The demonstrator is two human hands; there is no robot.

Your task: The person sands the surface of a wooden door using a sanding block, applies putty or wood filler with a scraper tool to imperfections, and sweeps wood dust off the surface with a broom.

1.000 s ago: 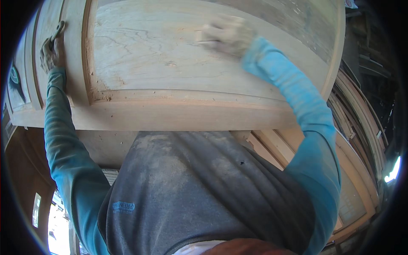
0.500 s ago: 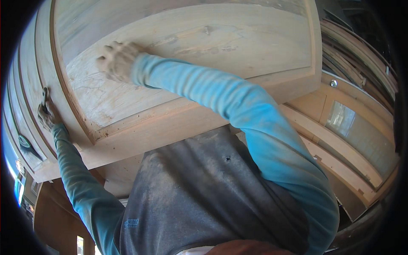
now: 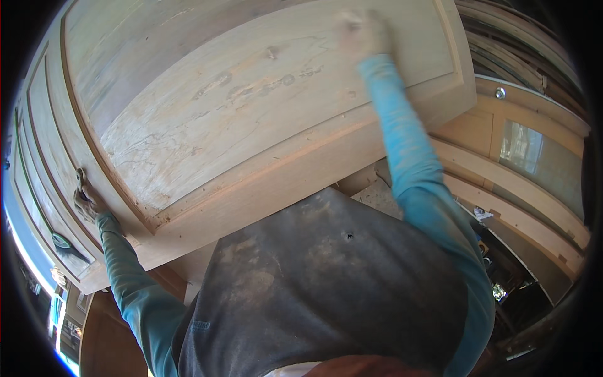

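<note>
A large pale wooden panelled door (image 3: pixel 264 94) lies in front of me, with a mottled panel inside a raised frame. My right hand (image 3: pixel 367 31) is over the far right part of the panel, smeared by motion; its fingers and anything under them cannot be made out. On the frame strip at the left, my left hand (image 3: pixel 88 200) rests with bent fingers around something small and dark that I cannot make out. Nearer the door's left corner lies a green tool with a dark end (image 3: pixel 66 245). Wood dust and crumbs line the panel's lower edge.
Long boards (image 3: pixel 502 50) are stacked at the far right. Below them stands another wooden door or frame with a glass pane (image 3: pixel 524 147) and a round metal knob (image 3: pixel 500 93). A brown curved wooden piece (image 3: pixel 113 333) stands under the door's left corner.
My right hand has swept from the panel's left part across to its far right, straightening the arm. My left hand stays on the same strip; the whole view has shifted slightly.
</note>
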